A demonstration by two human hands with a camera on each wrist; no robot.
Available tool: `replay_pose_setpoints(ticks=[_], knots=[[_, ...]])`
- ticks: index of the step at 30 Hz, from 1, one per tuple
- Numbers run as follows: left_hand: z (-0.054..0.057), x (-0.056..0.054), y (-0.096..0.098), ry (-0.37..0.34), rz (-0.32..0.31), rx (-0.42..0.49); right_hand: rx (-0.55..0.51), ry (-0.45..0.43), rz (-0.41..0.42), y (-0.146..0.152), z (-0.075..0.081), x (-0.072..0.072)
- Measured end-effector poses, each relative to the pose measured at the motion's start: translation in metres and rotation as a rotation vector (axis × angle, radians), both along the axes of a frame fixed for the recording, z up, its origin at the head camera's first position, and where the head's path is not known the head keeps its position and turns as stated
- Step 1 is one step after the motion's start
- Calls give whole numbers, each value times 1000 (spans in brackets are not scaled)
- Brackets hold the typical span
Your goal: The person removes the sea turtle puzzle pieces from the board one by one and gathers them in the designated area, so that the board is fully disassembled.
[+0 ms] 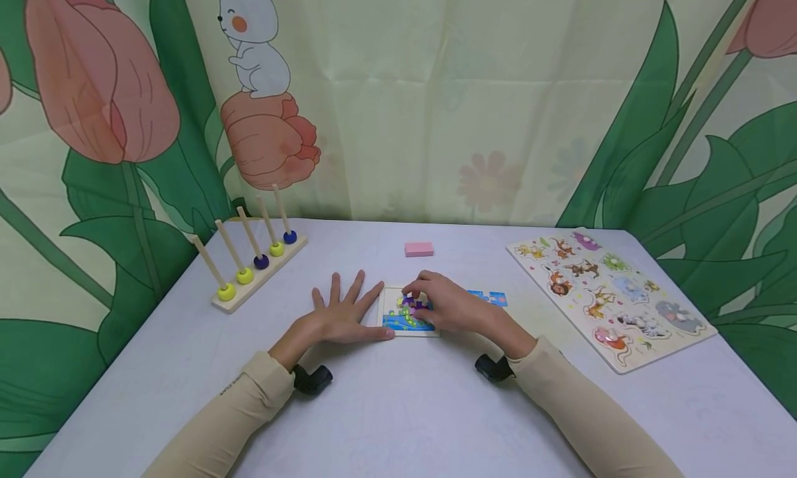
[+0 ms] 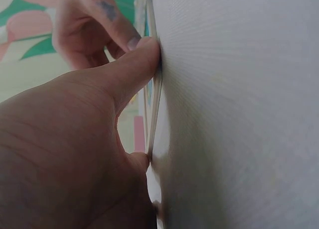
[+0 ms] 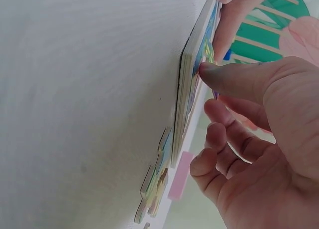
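A small jigsaw puzzle board (image 1: 407,323) with a pale frame and a blue, green and purple picture lies flat on the table. My left hand (image 1: 344,317) is spread beside its left side, with the thumb along the near left corner and the index fingertip by the far left corner. Over the board, my right hand (image 1: 451,304) has curled fingers and pinches a puzzle piece (image 3: 216,93) with purple on it between thumb and fingers. Much of that piece is hidden by the fingers. Loose blue puzzle pieces (image 1: 497,298) lie just right of the board, partly behind the right hand.
A pink block (image 1: 419,249) sits beyond the board. At the left stands a wooden peg rack (image 1: 261,276) with yellow and dark blue beads. A large animal puzzle board (image 1: 607,298) lies at the right. Behind the table (image 1: 398,409) hangs a printed curtain (image 1: 398,118).
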State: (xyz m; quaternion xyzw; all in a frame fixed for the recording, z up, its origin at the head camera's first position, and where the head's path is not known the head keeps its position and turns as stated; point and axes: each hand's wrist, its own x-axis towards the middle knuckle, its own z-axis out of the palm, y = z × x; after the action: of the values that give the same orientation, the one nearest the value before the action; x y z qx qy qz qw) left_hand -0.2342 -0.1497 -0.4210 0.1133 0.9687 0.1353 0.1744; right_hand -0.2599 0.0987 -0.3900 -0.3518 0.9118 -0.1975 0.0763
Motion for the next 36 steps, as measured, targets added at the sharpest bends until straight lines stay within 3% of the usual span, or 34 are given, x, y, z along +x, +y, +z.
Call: replay_pose_setpoints(ticks=[24, 36], knots=[[-1, -2, -1, 0, -5, -5, 20, -25, 9, 3, 0, -1], [-4, -2, 0, 11, -3, 3, -45, -10, 2, 16, -1, -1]])
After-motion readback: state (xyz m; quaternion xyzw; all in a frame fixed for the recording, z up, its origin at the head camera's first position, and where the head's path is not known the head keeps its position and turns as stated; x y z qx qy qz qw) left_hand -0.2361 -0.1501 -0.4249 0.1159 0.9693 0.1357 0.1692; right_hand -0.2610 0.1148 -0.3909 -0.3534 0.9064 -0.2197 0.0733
